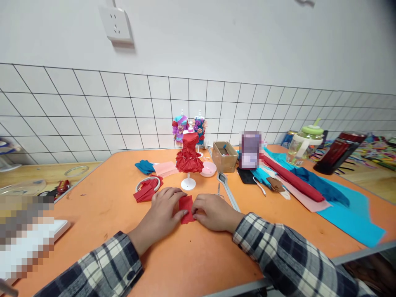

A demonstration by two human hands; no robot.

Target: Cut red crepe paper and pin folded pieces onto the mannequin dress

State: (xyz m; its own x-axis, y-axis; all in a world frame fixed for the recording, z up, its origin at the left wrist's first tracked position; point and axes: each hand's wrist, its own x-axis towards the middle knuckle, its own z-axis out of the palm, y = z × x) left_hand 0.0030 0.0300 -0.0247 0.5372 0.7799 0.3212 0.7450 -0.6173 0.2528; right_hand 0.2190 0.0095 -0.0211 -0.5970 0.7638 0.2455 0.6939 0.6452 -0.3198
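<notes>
A small piece of red cloth lies on the orange table between my two hands. My left hand rests on its left edge with fingers curled and pinching it. My right hand pinches its right edge, fingers pressed together. Just beyond them stands a tiny mannequin on a white stand wearing a red dress. Folded red cloth pieces with a white ring lie to the left of the stand.
Two dressed mini mannequins stand by the tiled wall. A small cardboard box, a pink dish, scissors, blue, pink and red fabric sheets, a green-lidded bottle and a dark red cup sit to the right.
</notes>
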